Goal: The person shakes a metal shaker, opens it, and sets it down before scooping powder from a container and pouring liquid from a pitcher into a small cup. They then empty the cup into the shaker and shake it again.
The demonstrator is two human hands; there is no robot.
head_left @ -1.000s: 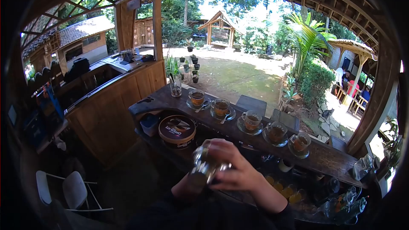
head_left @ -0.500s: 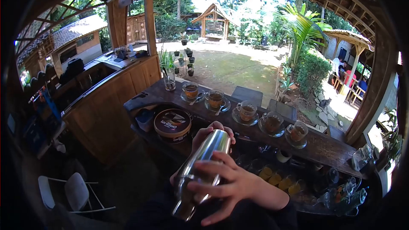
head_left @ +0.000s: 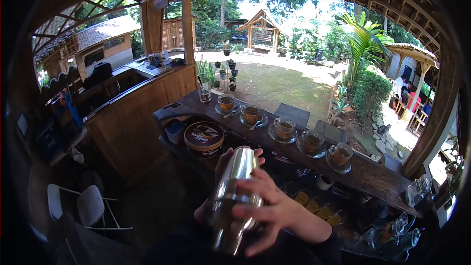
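A shiny metal cocktail shaker [head_left: 239, 172] is tilted in front of me, with its broad end up and away and its narrow capped end low towards my body. My left hand [head_left: 223, 161] wraps round it from behind and the left, fingertips showing past the upper right side. Across its right side lie the fingers of my right hand [head_left: 274, 208], somewhat apart, gripping the body. Those fingers are slightly blurred. Beyond the shaker, glass cups of tea [head_left: 251, 113] on saucers stand in a row on the dark wooden counter [head_left: 373, 179].
A round chocolate-labelled tub [head_left: 203, 137] sits on the lower shelf at left. A tall glass [head_left: 204, 91] stands at the counter's far end. Several glasses with yellow liquid [head_left: 312, 205] are below at right, near glass jars [head_left: 418, 190]. A white folding chair [head_left: 91, 206] is at lower left.
My view has turned slightly, so the surroundings sit further right and lower. The shaker is more upright, its capped end having swung right; both hands stay on it.
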